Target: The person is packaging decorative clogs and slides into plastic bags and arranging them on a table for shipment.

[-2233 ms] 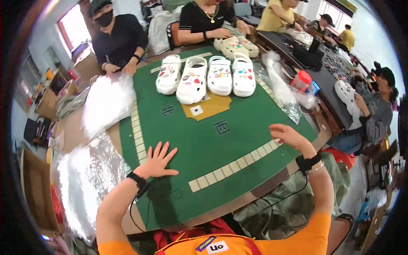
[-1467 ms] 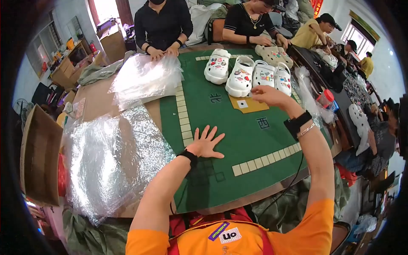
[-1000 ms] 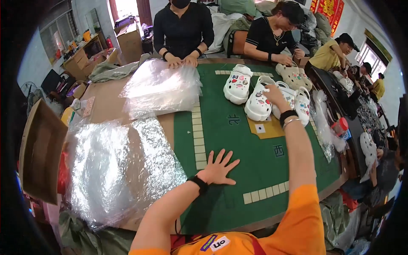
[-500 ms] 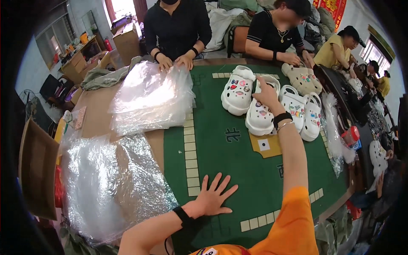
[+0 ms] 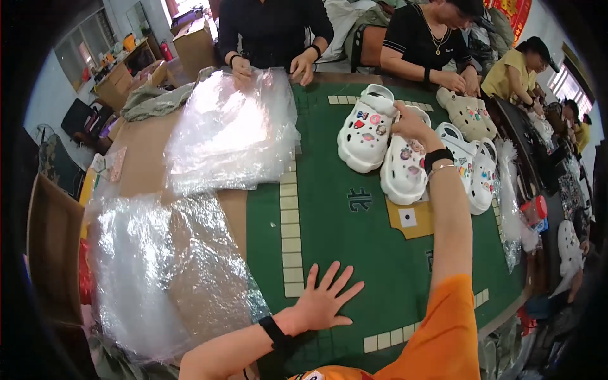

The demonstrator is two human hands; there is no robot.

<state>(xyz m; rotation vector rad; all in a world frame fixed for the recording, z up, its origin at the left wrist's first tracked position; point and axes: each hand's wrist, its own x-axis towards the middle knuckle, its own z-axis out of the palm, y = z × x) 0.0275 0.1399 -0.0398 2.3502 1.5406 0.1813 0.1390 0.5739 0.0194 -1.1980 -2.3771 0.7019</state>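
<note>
My left hand [image 5: 322, 303] lies flat on the green mat [image 5: 329, 234], fingers spread and holding nothing. My right hand [image 5: 413, 125] reaches to the far side, its fingers closed at the heel end of a white clog [image 5: 405, 174] with colourful charms. The fingertips sit between that clog and another white clog [image 5: 364, 136] on its left; the exact grip is partly hidden. Right of my wrist lie a white clog [image 5: 454, 142], partly behind my wrist, and a narrower-looking white clog [image 5: 483, 180], both with charms.
Clear plastic bags [image 5: 234, 139] and a clear plastic sheet [image 5: 145, 272] cover the left side, beside an open cardboard box [image 5: 56, 247]. A beige clog [image 5: 468, 114] lies before a co-worker [image 5: 421, 44]. Another person [image 5: 272, 31] stands across. A red-lidded jar [image 5: 535, 208] stands at right.
The view has shifted a little. The person across has lifted one hand off the plastic bags. My left hand stays flat, and my right hand remains at the clog.
</note>
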